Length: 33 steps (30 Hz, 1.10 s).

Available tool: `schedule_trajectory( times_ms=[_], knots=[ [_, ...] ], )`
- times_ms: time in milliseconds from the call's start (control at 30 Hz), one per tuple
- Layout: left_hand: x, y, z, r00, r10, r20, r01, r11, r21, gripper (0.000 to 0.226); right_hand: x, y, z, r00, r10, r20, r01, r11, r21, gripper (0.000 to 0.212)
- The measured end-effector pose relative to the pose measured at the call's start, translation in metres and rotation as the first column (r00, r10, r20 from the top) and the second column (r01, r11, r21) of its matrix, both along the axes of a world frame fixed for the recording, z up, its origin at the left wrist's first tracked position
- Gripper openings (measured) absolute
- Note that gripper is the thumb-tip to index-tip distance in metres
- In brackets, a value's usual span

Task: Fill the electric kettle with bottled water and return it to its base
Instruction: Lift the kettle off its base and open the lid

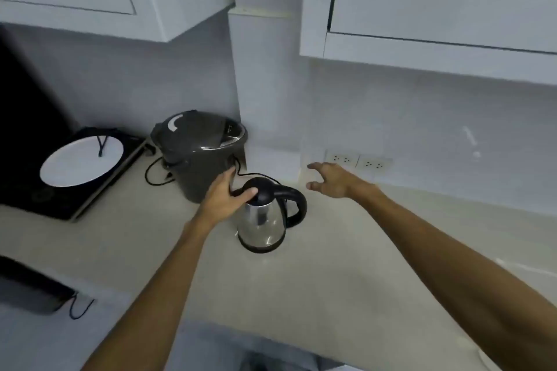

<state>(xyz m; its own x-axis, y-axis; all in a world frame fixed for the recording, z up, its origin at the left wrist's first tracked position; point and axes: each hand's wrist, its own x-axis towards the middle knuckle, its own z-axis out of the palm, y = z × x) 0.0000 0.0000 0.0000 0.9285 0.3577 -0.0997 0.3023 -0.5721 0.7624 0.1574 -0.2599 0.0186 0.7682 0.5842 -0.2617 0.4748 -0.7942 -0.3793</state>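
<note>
A steel electric kettle [265, 221] with a black lid and black handle stands on its dark base [259, 247] on the beige counter, handle to the right. My left hand [224, 194] rests on the lid's left side, thumb across the top. My right hand [330, 179] hovers open to the right of the handle, fingers spread, touching nothing. No water bottle is in view.
A dark grey rice cooker [199, 153] stands just behind the kettle, cords trailing beside it. A black induction hob [33, 200] with a white plate [81, 161] sits at the left. Two wall sockets [358, 161] lie behind my right hand. Cabinets [437, 9] hang overhead.
</note>
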Motion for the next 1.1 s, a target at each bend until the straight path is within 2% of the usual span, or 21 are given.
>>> schedule_trajectory(
  times_ms=[67,167,233,300,367,433,600,767,900,1100],
  knots=[
    [-0.001,0.003,-0.015,0.997,0.068,0.032,-0.063,0.990,-0.128,0.091,-0.002,0.017,-0.011,0.999,-0.035,-0.037,0.036,0.999,0.035,0.069],
    [-0.010,0.011,-0.052,0.989,0.141,-0.041,-0.146,0.951,-0.271,0.116,-0.011,0.036,-0.033,0.992,-0.058,-0.110,0.065,0.996,0.054,0.071],
    [-0.004,0.021,-0.078,0.984,0.147,-0.101,-0.173,0.931,-0.322,0.123,-0.011,0.045,-0.046,0.986,-0.079,-0.145,0.089,0.994,0.067,0.069],
    [-0.003,0.021,-0.087,0.985,0.105,-0.136,-0.148,0.918,-0.367,0.117,-0.013,0.049,-0.057,0.985,-0.089,-0.145,0.102,0.991,0.085,0.064],
    [0.001,0.022,-0.099,0.992,0.054,-0.115,-0.096,0.911,-0.400,0.095,-0.014,0.051,-0.068,0.984,-0.103,-0.149,0.121,0.985,0.121,0.055],
    [0.007,0.023,-0.108,0.994,0.002,-0.110,-0.048,0.910,-0.412,0.079,-0.017,0.052,-0.074,0.985,-0.117,-0.130,0.140,0.973,0.185,0.049],
    [0.014,0.030,-0.118,0.999,0.006,-0.047,-0.027,0.888,-0.459,0.081,-0.024,0.054,-0.078,0.988,-0.127,-0.088,0.146,0.958,0.249,0.035],
    [0.011,0.017,-0.109,1.000,0.016,0.019,-0.006,0.893,-0.450,0.076,-0.036,0.037,-0.077,0.988,-0.146,-0.044,0.152,0.938,0.311,0.034],
    [0.008,-0.016,-0.106,0.999,-0.019,0.048,0.037,0.915,-0.402,0.073,-0.052,-0.003,-0.070,0.981,-0.192,-0.009,0.182,0.918,0.353,0.037],
    [0.011,-0.109,-0.106,0.986,-0.153,0.059,0.163,0.889,-0.428,0.078,-0.079,-0.102,-0.067,0.958,-0.285,0.021,0.260,0.903,0.343,0.031]
  ],
)
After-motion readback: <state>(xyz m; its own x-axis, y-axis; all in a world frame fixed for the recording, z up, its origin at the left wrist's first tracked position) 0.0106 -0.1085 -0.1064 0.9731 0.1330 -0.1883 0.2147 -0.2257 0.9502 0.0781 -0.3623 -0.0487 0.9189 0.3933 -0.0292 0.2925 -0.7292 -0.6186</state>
